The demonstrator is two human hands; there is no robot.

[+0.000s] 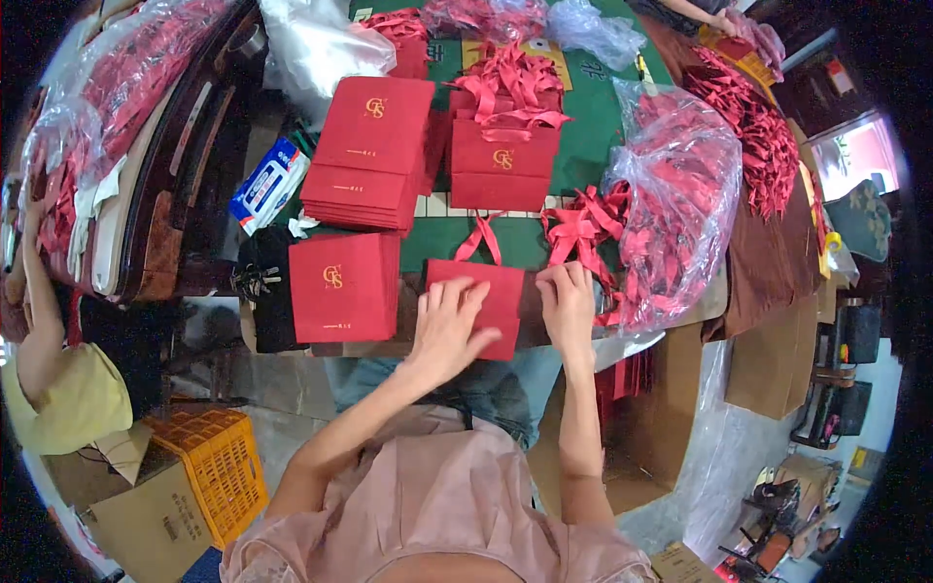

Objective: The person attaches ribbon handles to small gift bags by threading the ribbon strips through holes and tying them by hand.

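Observation:
A red paper gift bag [501, 307] lies at the table's near edge in front of me, with a red ribbon handle [480, 240] looping from its far edge. My left hand [449, 325] rests on the bag, its fingers stretched out and the thumb apart. Just right of the bag, my right hand [569, 299] has its fingers pinched together. It is close to a heap of loose red ribbons [581, 233]; whatever is between its fingertips is too small to make out.
Red bags are stacked flat at left [342, 287] and behind [374, 126]. Ribbon-handled bags [501, 175] stand beyond. A clear plastic bag of ribbons [680, 204] bulges at right. A blue-and-white packet [270, 185] and keys [255, 282] lie left. Another person's arm [41, 340] shows far left.

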